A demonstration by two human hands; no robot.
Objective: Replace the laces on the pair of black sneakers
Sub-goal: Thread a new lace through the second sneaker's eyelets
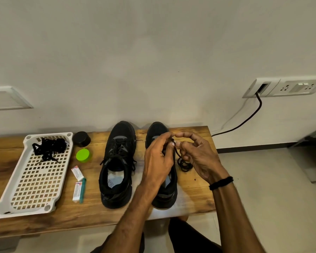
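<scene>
Left hand [158,161] and right hand [199,157], held above the right shoe [156,129], each pinched a black lace [183,164] between curled fingers, its coil just right of that shoe. Left shoe [117,161] stood laced just left of it; tray [5,203], holding loose laces [49,148], farther left.

Setting: indoor room of a domestic type, probably a home; which room cannot be told. Evidence: plain white painted wall [153,52]; white wall plate of sockets and switches [297,86] with a black cable [244,123] running from its left end; dark skirting strip [254,147] above a pale tiled floor [263,179]. Work surface is a rustic brown wooden bench [91,212] set against the wall.
</scene>
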